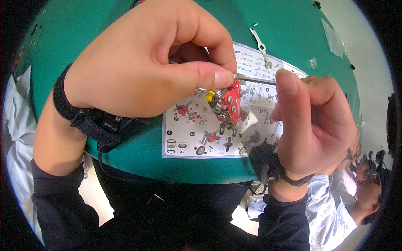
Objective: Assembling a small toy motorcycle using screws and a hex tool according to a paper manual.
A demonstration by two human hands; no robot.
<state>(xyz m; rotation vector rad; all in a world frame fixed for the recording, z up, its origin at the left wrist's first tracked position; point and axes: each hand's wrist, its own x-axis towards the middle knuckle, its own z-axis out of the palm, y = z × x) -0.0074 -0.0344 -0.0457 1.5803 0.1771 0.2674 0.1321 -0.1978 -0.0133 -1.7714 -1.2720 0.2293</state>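
My left hand [146, 67] pinches a partly built metal model [231, 104] between thumb and fingers. The model has red plates, silver screws and nuts, and a small yellow piece. My right hand [316, 125] grips a thin silver metal rod-like tool [257, 79] between thumb and forefinger. Its shaft runs leftward to the top of the model, where its tip meets my left thumb and fingers. What the tip touches is hidden there. Beneath both hands lies a printed assembly sheet [180, 144] with pictures of a small red motorcycle.
A small silver wrench [261, 48] lies on the sheet's far edge, with a small screw [255, 24] beyond it. Clear plastic bags [333, 37] rest at the far right of the green table [134, 157]. Another person [356, 196] sits at the right.
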